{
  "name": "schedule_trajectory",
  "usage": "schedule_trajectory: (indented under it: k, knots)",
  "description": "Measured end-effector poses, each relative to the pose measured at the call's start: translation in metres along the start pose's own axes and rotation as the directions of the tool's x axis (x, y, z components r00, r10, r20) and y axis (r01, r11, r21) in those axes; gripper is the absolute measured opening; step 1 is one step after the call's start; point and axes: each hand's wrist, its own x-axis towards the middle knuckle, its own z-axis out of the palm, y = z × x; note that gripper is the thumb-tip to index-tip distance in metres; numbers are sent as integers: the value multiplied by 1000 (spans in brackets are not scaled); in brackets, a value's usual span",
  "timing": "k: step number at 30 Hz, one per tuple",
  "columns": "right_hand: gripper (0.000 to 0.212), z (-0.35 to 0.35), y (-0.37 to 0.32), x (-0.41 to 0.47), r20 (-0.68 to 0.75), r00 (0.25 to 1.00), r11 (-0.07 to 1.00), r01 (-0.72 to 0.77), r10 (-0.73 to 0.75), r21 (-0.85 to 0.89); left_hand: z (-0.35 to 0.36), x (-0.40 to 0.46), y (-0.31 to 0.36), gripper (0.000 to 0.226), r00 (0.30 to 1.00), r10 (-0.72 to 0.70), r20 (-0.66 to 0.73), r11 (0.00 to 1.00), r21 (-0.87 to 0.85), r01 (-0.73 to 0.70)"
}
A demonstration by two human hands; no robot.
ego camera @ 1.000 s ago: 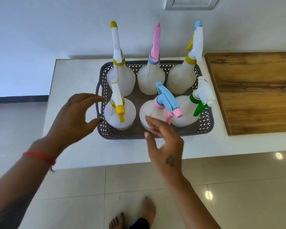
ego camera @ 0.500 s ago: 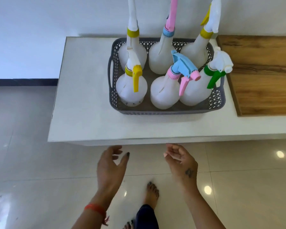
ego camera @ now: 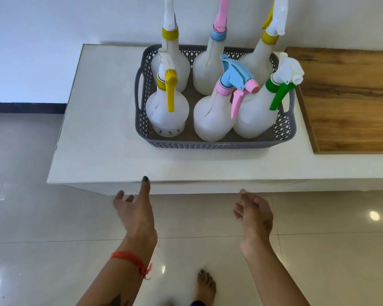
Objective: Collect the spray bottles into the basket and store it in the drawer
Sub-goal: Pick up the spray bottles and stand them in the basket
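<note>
A long white counter (ego camera: 111,133) runs along the far wall, and a wooden board (ego camera: 349,100) covers its right part. On the bare white stretch sits the grey lattice basket (ego camera: 219,145), a little in from the near edge. All six spray bottles stand upright inside it, three along the far side and three along the near side, packed shoulder to shoulder. In the near row the left bottle has a yellow trigger (ego camera: 170,93), the middle one a blue and pink head (ego camera: 239,82), the right one a green trigger (ego camera: 279,93). The tops of the far three run out of view.

So collecting looks finished, and what is in hand seems to be the storing. Both hands are down below the counter's near edge, holding nothing. The left hand (ego camera: 134,209) has its fingers spread, with one long finger stretched up so that its tip lies at the counter's front lip. The right hand (ego camera: 253,214) has its fingers loosely curled and slightly apart, just beneath the lip. I cannot make out a drawer front or handle from here, since the face under the top is hidden.

My guess is that the next move is to find a grip under that lip and pull the drawer out. Then the basket would be lifted level by its two side handles, since the tall bottles look ready to tip.
</note>
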Motion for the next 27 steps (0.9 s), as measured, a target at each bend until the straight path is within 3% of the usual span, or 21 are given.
schedule_trajectory:
  k: [2, 5, 7, 9, 11, 14, 17, 21, 27]
  knots:
    - [23, 9, -36, -14, -61, 922, 923, 376, -381, -88, 4, -14, 11, 62, 961, 232, -154, 972, 69, -223]
    - [40, 24, -107, -36, 3, 542, 537, 834, -840, -126, 6, -41, 37, 54, 778, 625, -65, 777, 146, -612]
    - [53, 34, -153, -44, 91, 309, 297, 946, -947, -128, 7, -50, 63, 55, 606, 794, 51, 596, 133, -792]
    - [56, 45, -194, -46, 228, 177, 130, 969, -957, -209, 12, -54, 97, 58, 469, 873, 134, 460, 94, -883]
    - [58, 59, -225, -45, 399, 175, 6, 920, -900, -391, 21, -56, 132, 62, 396, 891, 224, 379, 116, -918]
    - [51, 79, -250, -29, 622, 299, -148, 813, -724, -564, 42, -54, 167, 68, 370, 842, 393, 285, 257, -923]
    - [37, 87, -253, -18, 695, 373, -154, 808, -615, -569, 60, -51, 176, 61, 387, 778, 494, 284, 273, -919]
    - [28, 86, -237, -10, 700, 424, -99, 813, -575, -574, 71, -42, 167, 39, 426, 751, 504, 308, 304, -902]
    - [30, 88, -228, -8, 646, 413, -76, 804, -642, -589, 73, -36, 162, 37, 414, 761, 500, 296, 301, -907]
